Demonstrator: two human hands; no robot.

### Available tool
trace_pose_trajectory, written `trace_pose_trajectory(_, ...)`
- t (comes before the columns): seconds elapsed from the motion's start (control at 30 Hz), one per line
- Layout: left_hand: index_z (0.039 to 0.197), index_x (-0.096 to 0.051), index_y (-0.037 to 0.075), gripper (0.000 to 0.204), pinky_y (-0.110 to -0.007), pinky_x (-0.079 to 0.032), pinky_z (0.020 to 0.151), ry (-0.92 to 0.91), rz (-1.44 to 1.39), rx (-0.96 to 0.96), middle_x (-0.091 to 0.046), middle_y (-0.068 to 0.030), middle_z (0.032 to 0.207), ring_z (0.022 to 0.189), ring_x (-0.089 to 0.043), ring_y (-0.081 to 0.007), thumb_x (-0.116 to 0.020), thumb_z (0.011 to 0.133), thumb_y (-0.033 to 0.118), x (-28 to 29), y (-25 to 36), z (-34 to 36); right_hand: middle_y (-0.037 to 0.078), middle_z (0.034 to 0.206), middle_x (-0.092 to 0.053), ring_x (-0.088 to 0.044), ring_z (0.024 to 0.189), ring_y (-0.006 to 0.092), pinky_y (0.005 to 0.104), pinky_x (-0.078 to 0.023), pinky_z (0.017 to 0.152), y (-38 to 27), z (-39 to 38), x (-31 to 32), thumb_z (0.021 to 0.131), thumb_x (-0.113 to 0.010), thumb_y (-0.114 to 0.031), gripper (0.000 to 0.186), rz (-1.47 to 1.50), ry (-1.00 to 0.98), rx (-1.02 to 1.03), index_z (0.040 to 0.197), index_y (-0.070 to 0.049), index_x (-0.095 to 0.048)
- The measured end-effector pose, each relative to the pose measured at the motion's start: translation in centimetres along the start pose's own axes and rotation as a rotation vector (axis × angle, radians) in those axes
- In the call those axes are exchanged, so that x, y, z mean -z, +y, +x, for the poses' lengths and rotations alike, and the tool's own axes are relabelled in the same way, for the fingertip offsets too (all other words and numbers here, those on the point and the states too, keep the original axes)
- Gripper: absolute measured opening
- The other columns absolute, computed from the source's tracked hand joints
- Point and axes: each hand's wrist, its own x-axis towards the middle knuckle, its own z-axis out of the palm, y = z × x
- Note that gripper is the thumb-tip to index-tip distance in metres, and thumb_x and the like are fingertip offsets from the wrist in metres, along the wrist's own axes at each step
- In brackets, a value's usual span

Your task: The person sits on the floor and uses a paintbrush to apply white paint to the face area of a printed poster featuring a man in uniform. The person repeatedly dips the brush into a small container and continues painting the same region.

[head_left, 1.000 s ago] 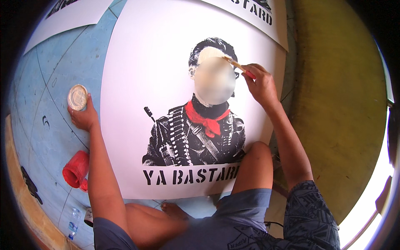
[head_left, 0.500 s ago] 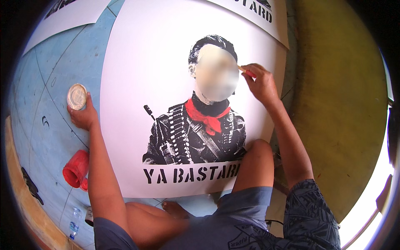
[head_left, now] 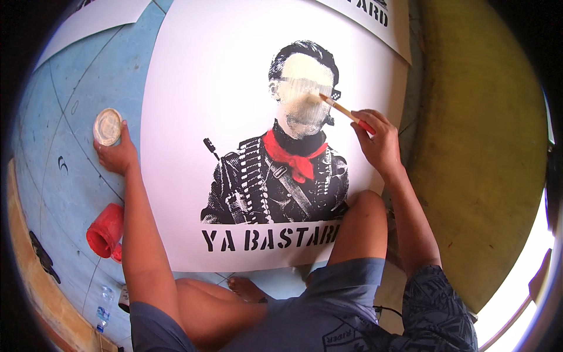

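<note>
Right hand point(head_left: 378, 138) pinches slim red-and-tan paintbrush point(head_left: 345, 110): likely light, stiff; hold mid-handle. Left hand point(head_left: 117, 155) grips round, cream-smeared container point(head_left: 108, 127); probably light, spillable; grasp sides.

- Floor: blue tiled floor point(head_left: 70, 193), scuffed, crossed by dark joint lines.
- Right side: broad olive-yellow flat area point(head_left: 481, 146), material indeterminate, darker along its left edge.
- Lower left: tan strip point(head_left: 47, 302) bordering the blue tiled floor.
- Lighting: intense white glare point(head_left: 522, 287) at lower right edge.
</note>
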Motion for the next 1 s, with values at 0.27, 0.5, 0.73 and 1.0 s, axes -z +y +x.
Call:
trace_pose_trajectory(0.27, 0.143, -0.048, 0.001, 0.099, -0.052, -0.039, 0.109, -0.006, -0.068, -0.041, -0.059, -0.0195, 0.137, 0.128, -0.052, -0.0409, -0.084, 0.072, 0.059, -0.4, -0.7, 0.4, 0.015, 0.108, -0.072, -0.073, 0.088, 0.0300, 0.0359, -0.059, 0.074, 1.6, -0.5, -1.7, 0.087, -0.075, -0.004, 0.023, -0.020, -0.030, -0.041, 0.109, -0.002, -0.072)
trace_pose_trajectory(0.5, 0.142, -0.049, 0.001, 0.099, -0.051, -0.040, 0.108, 0.002, -0.065, -0.007, -0.059, -0.0195, 0.137, 0.128, -0.052, -0.0416, -0.085, 0.071, 0.059, -0.3, -0.3, 0.1, 0.016, 0.105, -0.072, -0.073, 0.087, 0.0306, 0.0374, -0.058, 0.075, -0.6, -3.9, -1.9, 0.084, -0.075, -0.001, 0.023, 0.057, -0.161, -0.011, 0.107, -0.001, -0.072)
trace_pose_trajectory(0.73, 0.139, -0.051, 0.002, 0.096, -0.051, -0.040, 0.108, 0.004, -0.017, 0.008, -0.061, -0.0182, 0.134, 0.125, -0.054, -0.0421, -0.085, 0.070, 0.060, -0.3, -0.5, 0.4, 0.014, 0.103, -0.071, -0.070, 0.086, 0.0327, 0.0392, -0.057, 0.076, -3.8, 2.4, -1.8, 0.085, -0.073, -0.005, 0.025, 0.024, -0.033, 0.162, 0.111, -0.005, -0.072)
trace_pose_trajectory(1.0, 0.140, -0.050, 0.002, 0.098, -0.051, -0.038, 0.110, 0.036, -0.027, -0.035, -0.061, -0.0179, 0.135, 0.127, -0.053, -0.0399, -0.085, 0.070, 0.061, -0.1, -0.3, 0.1, 0.014, 0.106, -0.071, -0.070, 0.091, 0.0329, 0.0391, -0.057, 0.079, -3.8, 2.7, -4.7, 0.085, -0.072, -0.003, 0.024, 0.016, -0.169, 0.199, 0.108, -0.003, -0.071)
